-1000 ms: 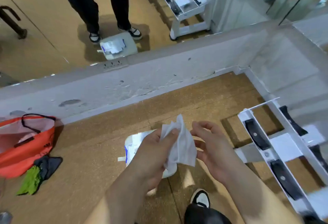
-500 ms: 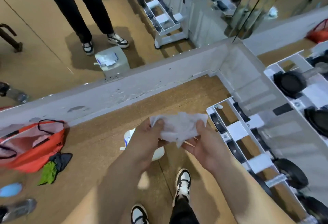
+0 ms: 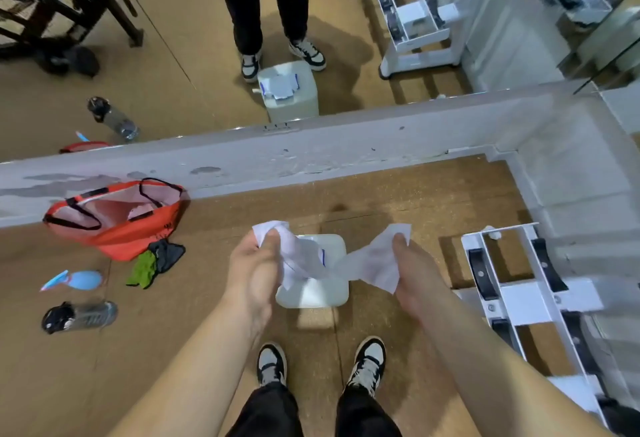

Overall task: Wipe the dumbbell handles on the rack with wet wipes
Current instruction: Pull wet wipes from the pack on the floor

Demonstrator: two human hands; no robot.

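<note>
The person stands looking down with both bare arms held out in front, a wet wipe [image 3: 370,261] pulled out between the hands above the floor. The left hand [image 3: 254,272] pinches one bunched end, thumb pressed on top of the sheet with the fingers curled under it; the right hand [image 3: 414,280] pinches the other end the same way, a corner sticking up past the thumb. The wipe sags a little in the middle and hangs in the air, touching nothing but the two hands. Straight below it on the brown floor sits the white wipes pack [image 3: 322,292], just ahead of the person's black-and-white shoes [image 3: 369,360]. The rack [image 3: 526,298], a white frame with black cradles, stands on the floor at the person's right, near the right hand but apart from it, in the corner by the grey wall base [image 3: 311,156]. Off to the left, well apart from the hands, lie a red bag [image 3: 117,225] with its mouth gaping, a green cloth [image 3: 143,268] and a dark cloth [image 3: 169,253] just beside it, and a water bottle [image 3: 81,315] on its side. The mirror [image 3: 173,72] above the wall base shows the same pack and legs.
</note>
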